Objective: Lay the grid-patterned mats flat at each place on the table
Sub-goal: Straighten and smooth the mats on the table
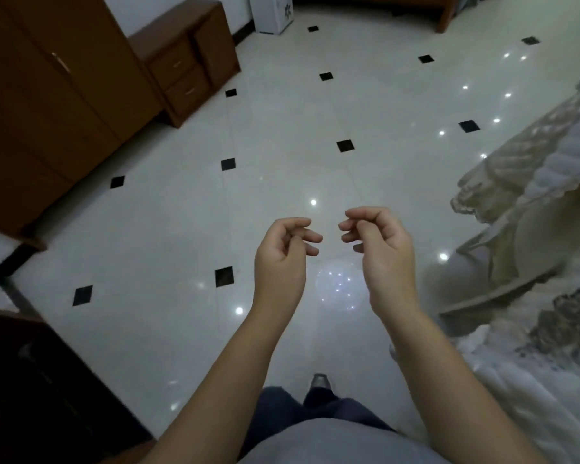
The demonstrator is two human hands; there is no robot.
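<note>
You hold both hands up in front of you, just left of the table [556, 152], which shows only as a lace-edged cloth draping down its side. Your left hand [282, 256] is released, fingers loosely curled toward the thumb and gripping nothing. Your right hand [379, 249], the one nearer the table, is likewise loosely curled and empty, its fingertips facing the left hand's with a small gap between them. Both hang over the pale tiled floor [181, 229] with its small black diamonds. Across that floor, well apart from the table, stand a tall brown cabinet [47, 95] and a low drawer unit [188, 61]. You cannot tell from this view where the grid-patterned mats lie.
</note>
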